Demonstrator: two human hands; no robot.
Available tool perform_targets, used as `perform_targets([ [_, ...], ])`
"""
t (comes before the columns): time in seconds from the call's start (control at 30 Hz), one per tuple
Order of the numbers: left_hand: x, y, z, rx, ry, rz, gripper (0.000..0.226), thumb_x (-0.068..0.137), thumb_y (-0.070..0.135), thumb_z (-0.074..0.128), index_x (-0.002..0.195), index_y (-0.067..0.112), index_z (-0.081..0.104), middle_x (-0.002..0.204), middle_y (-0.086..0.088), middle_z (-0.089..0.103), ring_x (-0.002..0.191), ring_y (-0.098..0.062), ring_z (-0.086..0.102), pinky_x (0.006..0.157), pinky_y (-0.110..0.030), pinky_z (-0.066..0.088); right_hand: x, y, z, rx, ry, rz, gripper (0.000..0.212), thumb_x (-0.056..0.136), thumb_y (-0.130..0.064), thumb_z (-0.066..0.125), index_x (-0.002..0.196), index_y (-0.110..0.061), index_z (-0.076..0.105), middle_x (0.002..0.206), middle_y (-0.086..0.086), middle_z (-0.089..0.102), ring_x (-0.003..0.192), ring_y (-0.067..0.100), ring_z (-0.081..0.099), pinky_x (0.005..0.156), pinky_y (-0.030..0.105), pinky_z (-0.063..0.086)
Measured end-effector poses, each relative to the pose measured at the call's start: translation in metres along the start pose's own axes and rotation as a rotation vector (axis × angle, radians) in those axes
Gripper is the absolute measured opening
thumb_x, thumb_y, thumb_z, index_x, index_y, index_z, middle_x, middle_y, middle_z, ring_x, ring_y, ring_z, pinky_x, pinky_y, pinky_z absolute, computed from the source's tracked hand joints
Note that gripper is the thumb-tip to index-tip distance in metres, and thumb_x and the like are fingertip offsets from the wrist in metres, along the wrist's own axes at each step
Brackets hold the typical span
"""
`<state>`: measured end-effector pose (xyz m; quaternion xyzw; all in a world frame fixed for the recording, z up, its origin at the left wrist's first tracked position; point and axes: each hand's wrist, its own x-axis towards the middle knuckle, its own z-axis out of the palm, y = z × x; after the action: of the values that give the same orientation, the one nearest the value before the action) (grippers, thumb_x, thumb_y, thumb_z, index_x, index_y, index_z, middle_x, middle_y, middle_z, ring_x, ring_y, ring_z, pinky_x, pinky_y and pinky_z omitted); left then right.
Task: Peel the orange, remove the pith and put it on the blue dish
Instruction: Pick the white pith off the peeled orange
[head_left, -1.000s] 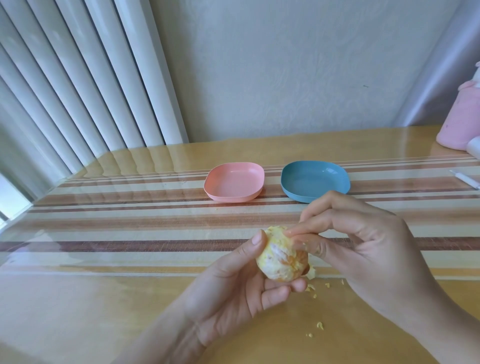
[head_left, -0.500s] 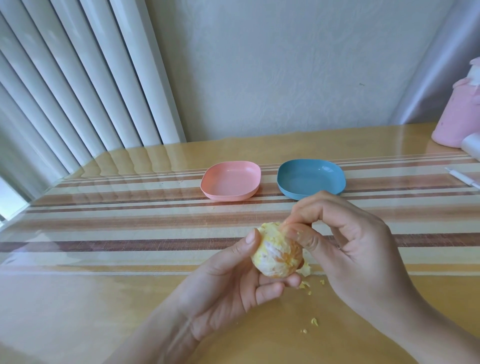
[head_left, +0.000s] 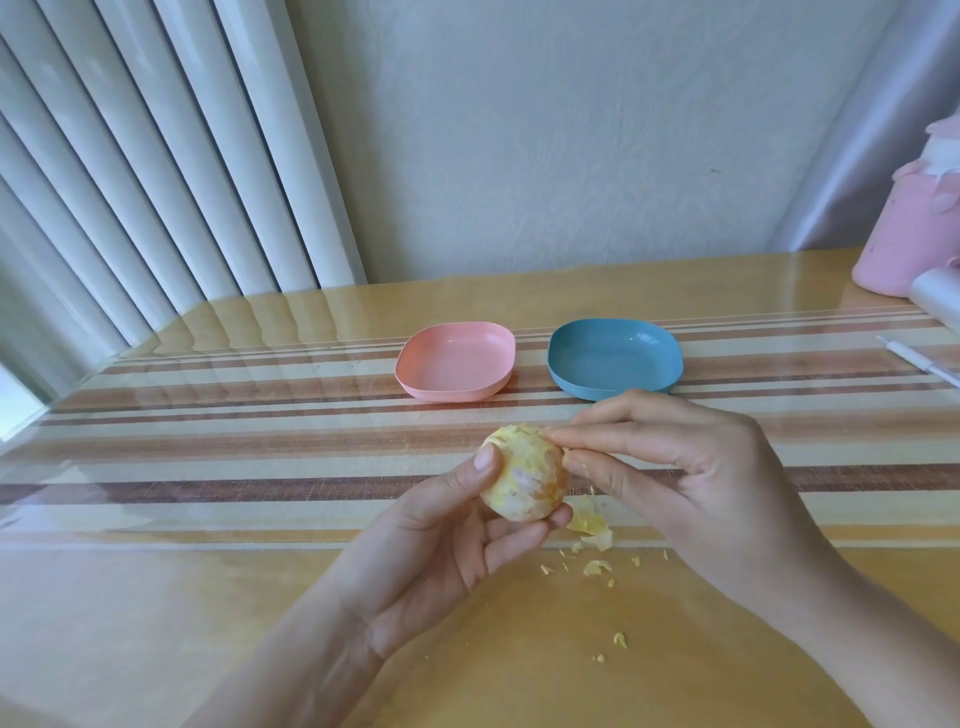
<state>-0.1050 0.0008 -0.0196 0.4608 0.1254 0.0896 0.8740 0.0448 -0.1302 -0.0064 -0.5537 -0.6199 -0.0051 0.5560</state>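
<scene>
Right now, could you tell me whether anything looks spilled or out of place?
Yes: peel scraps lie scattered on the table beneath the orange held by the left hand and picked at by the right hand, none in the pink dish or blue dish.

head-worn view, looking forward and down, close over table (head_left: 156, 597)

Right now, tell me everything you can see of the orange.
The orange is small, round and peeled, yellow-orange flesh patched with white pith. It is held above the table, nearer than the blue dish. The left hand cradles it from below, thumb on its left side; the right hand pinches at its upper right.
</scene>
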Motion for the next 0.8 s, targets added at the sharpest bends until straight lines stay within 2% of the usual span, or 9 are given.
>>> perform_targets([
  [0.17, -0.0003, -0.0009, 0.0003, 0.069, 0.038, -0.035, 0.062, 0.055, 0.038, 0.092, 0.103, 0.002, 0.075, 0.105, -0.017, 0.071, 0.092, -0.025, 0.071, 0.073, -0.023, 0.059, 0.0005, 0.0073, -0.0038, -0.312, -0.035, -0.150, 0.019, 0.087, -0.021, 0.064, 0.093, -0.009, 0.077, 0.086, -0.006, 0.070, 0.078, 0.000, 0.063, 0.069, 0.011, 0.048],
  [0.33, -0.0024, -0.0024, 0.0057, 0.053, 0.080, -0.072, 0.070, 0.053, 0.037, 0.094, 0.105, -0.005, 0.071, 0.109, -0.022, 0.069, 0.092, -0.029, 0.071, 0.072, -0.024, 0.059, -0.0002, 0.0079, -0.0023, -0.532, -0.013, -0.248, 0.010, 0.083, -0.012, 0.066, 0.078, -0.010, 0.074, 0.076, -0.004, 0.067, 0.065, 0.015, 0.062, 0.057, 0.030, 0.051],
  [0.43, -0.0012, -0.0056, 0.0043, 0.014, 0.091, -0.094, 0.074, 0.054, 0.034, 0.094, 0.108, -0.008, 0.068, 0.110, -0.025, 0.067, 0.090, -0.031, 0.070, 0.069, -0.025, 0.059, -0.0013, 0.0075, 0.0006, -0.664, -0.017, -0.276, 0.010, 0.079, -0.006, 0.066, 0.070, -0.010, 0.067, 0.069, -0.001, 0.061, 0.061, 0.021, 0.056, 0.056, 0.033, 0.047],
  [0.63, 0.0003, -0.0052, 0.0050, -0.013, 0.074, -0.102, 0.068, 0.057, 0.035, 0.092, 0.108, -0.004, 0.070, 0.109, -0.024, 0.067, 0.091, -0.030, 0.070, 0.072, -0.025, 0.059, -0.0014, 0.0037, 0.0030, -0.693, 0.016, -0.256, 0.013, 0.076, -0.004, 0.063, 0.066, -0.011, 0.061, 0.067, -0.002, 0.058, 0.060, 0.021, 0.054, 0.058, 0.033, 0.045],
  [0.8, 0.0006, -0.0053, 0.0047, -0.026, 0.087, -0.110, 0.074, 0.054, 0.032, 0.094, 0.111, -0.007, 0.067, 0.113, -0.025, 0.067, 0.093, -0.031, 0.070, 0.074, -0.027, 0.060, -0.0017, 0.0032, 0.0044, -0.663, 0.028, -0.185, 0.011, 0.075, -0.006, 0.062, 0.066, -0.013, 0.062, 0.066, -0.004, 0.058, 0.060, 0.018, 0.053, 0.058, 0.028, 0.043],
])
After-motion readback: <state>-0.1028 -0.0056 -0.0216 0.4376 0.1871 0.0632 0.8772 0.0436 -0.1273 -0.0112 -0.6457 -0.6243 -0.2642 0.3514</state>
